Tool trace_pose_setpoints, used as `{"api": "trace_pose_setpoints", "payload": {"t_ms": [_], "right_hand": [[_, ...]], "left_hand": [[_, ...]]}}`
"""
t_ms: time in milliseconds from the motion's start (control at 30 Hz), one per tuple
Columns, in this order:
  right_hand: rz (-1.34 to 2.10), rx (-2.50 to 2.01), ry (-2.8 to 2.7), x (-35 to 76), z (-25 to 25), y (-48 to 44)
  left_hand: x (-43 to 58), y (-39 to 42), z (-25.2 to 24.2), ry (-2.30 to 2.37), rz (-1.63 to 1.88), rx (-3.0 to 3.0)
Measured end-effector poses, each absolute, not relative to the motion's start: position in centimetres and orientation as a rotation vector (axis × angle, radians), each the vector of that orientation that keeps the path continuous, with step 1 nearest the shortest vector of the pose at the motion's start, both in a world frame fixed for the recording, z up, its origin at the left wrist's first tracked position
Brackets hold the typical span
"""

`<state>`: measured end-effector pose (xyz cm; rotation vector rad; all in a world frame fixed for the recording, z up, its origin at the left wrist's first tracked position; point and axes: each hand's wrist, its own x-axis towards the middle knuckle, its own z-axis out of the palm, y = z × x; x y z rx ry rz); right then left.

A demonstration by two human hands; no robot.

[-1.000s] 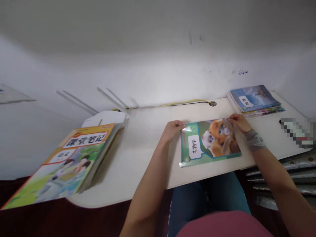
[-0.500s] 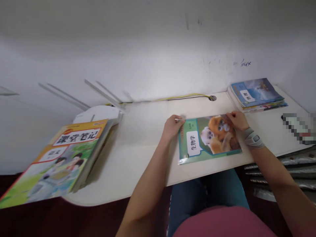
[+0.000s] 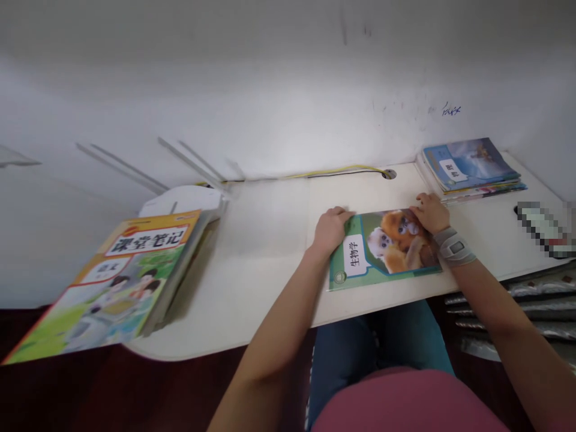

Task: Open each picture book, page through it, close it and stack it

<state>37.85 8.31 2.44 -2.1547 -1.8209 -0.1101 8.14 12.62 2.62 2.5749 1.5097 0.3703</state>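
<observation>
A green biology textbook [image 3: 382, 277] with two monkeys on its cover lies sideways on the white desk before me, close to the front edge. My left hand [image 3: 332, 231] is closed at its far left corner, thumb along the far edge. At the far right corner, my right hand [image 3: 431, 213] pinches the book with the thumb on the cover; its other fingers are partly hidden beyond the edge. A grey watch-like band [image 3: 456, 246] circles my right wrist.
A stack topped by a yellow-and-green notebook [image 3: 112, 282] overhangs the desk's left front. Blue-covered books [image 3: 474, 165] are piled at the back right, near a blurred-out phone-like object [image 3: 542, 228]. A yellow cable [image 3: 342, 170] runs along the wall to a desk hole [image 3: 389, 174].
The textbook has settled flatter on the desk. My left hand has shifted slightly right over its corner, and my right fingers have spread a little. The view has moved slightly.
</observation>
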Motion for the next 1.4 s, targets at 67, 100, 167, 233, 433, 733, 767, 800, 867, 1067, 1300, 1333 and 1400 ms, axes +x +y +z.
{"api": "trace_pose_setpoints", "payload": {"t_ms": [67, 100, 167, 233, 433, 733, 767, 800, 867, 1067, 1300, 1333, 1400], "right_hand": [[-0.212, -2.057, -2.006, 36.6, 3.3, 8.2], [-0.231, -1.999, -2.115, 35.5, 3.8, 8.2], [-0.175, -1.836, -2.349, 32.2, 4.5, 8.3], [-0.076, -1.655, -2.536, 28.1, 4.5, 8.3], [0.044, -1.545, -2.58, 23.7, 1.1, 8.3], [-0.086, -1.924, -2.313, 36.4, 0.2, 7.4], [-0.083, -1.947, -2.298, 36.8, 0.1, 7.3], [-0.083, -1.961, -2.284, 36.9, 0.0, 7.3], [-0.087, -1.975, -2.258, 36.7, -0.2, 7.3], [-0.053, -1.977, -2.221, 36.3, -0.2, 7.4], [-0.025, -1.966, -2.219, 36.3, 0.0, 7.1], [-0.029, -1.962, -2.218, 36.4, -0.1, 7.2], [-0.044, -1.956, -2.221, 36.4, -0.1, 7.2]], "left_hand": [[8.6, 12.6, 2.5, 1.458, 0.293, 2.623], [8.8, 12.6, 2.5, 1.464, 0.283, 2.633], [9.0, 12.6, 2.4, 1.479, 0.295, 2.641], [9.1, 12.6, 2.2, 1.504, 0.338, 2.627], [9.0, 12.8, 0.9, 1.577, 0.517, 2.574], [9.0, 12.7, 1.0, 1.592, 0.466, 2.614], [9.2, 12.6, 1.2, 1.609, 0.452, 2.618], [9.4, 12.5, 1.3, 1.633, 0.445, 2.616], [10.1, 12.5, 1.7, 1.702, 0.454, 2.58], [11.8, 14.2, 3.6, 1.797, 0.468, 2.024], [7.8, 13.6, 5.4, 1.632, 0.516, 1.813], [7.0, 12.8, 5.4, 1.608, 0.524, 1.788], [5.8, 11.0, 5.2, 1.518, 0.568, 1.684]]}}
